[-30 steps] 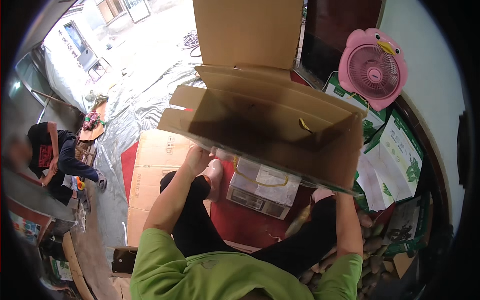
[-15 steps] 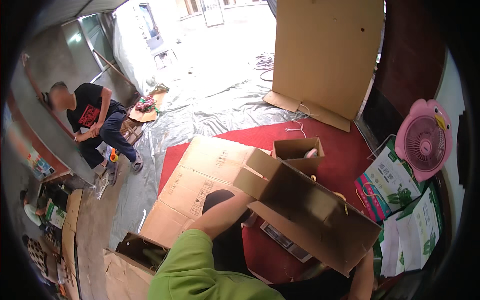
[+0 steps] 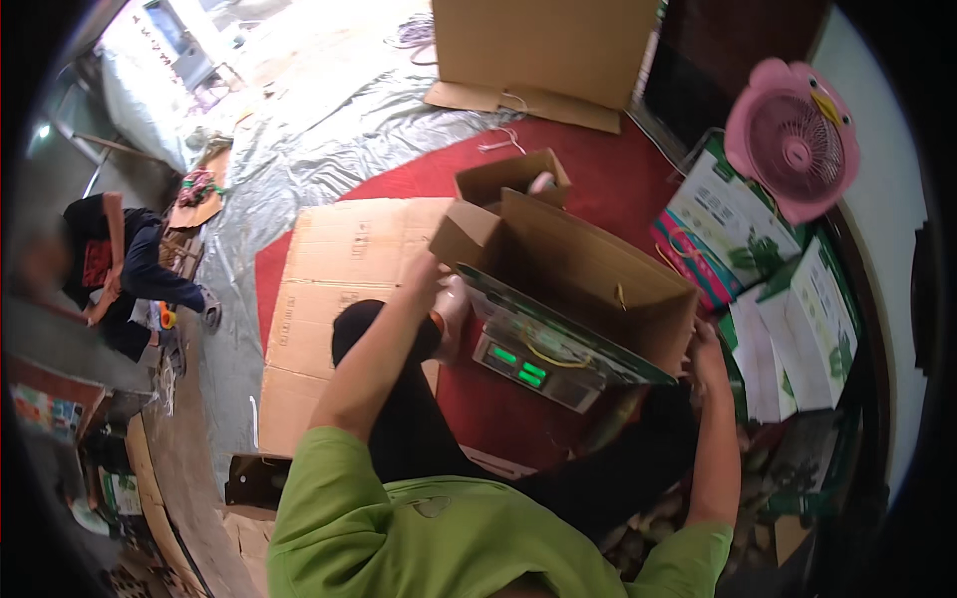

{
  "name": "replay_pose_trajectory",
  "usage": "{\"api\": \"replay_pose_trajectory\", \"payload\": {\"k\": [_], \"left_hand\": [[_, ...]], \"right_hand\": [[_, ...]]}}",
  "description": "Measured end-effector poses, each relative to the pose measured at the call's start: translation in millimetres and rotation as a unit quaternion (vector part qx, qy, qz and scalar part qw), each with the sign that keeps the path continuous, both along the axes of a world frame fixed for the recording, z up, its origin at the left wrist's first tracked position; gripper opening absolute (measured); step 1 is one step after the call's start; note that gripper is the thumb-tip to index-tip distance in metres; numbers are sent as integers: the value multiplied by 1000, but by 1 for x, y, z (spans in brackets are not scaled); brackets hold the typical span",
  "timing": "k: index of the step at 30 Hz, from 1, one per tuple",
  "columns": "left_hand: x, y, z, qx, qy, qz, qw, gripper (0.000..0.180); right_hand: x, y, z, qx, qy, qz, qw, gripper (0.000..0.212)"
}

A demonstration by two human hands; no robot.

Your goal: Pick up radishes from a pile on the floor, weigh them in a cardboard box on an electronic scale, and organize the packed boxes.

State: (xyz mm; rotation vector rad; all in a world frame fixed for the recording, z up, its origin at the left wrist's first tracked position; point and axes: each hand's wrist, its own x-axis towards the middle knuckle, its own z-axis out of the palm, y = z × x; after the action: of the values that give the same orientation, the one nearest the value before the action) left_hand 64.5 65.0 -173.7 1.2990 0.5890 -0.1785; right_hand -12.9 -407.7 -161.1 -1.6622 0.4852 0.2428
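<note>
An open cardboard box (image 3: 588,261) with a printed outer side and a thin yellow cord handle is held tilted in front of me, its bare brown inside showing. My left hand (image 3: 429,277) grips its left end beside a raised flap. At the opposite end, my right hand (image 3: 706,351) holds the lower right corner, fingers partly hidden by the box. Under its near side lies a scale (image 3: 538,369) with lit green displays; whether the box touches it I cannot tell. Just behind stands a smaller open carton (image 3: 513,179) with a roundish pale thing inside.
A flattened cardboard sheet (image 3: 309,299) lies left on the red mat (image 3: 399,179). Printed cartons (image 3: 733,224) and a pink fan (image 3: 795,145) stand right. A tall cardboard panel (image 3: 543,50) stands at the back. A person (image 3: 120,259) sits at the far left.
My view has turned, shifting the scene left and up. The box has tipped so its printed near side and inside show more. The scale's green displays have come into sight.
</note>
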Motion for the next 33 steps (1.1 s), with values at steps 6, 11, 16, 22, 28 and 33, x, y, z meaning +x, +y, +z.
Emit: {"api": "replay_pose_trajectory", "payload": {"k": [6,11,16,22,28,33], "left_hand": [[-26,-19,60,370,-399,26,838,33],[-72,-71,115,645,-415,-307,564,65],[-59,-95,92,646,-396,-386,527,60],[-51,-108,86,622,-394,-414,535,38],[-60,-115,86,618,-416,-423,517,9],[-66,-113,82,610,-414,-416,533,9]], "right_hand": [[-64,-55,-7,34,-54,-79,995,37],[-122,-74,-25,66,-87,-183,977,33],[-210,-90,-91,24,-2,-277,961,31],[-305,-57,-126,9,93,-326,941,24],[-355,-3,-158,62,163,-292,940,27],[-376,57,-174,-176,158,-153,959,22]]}}
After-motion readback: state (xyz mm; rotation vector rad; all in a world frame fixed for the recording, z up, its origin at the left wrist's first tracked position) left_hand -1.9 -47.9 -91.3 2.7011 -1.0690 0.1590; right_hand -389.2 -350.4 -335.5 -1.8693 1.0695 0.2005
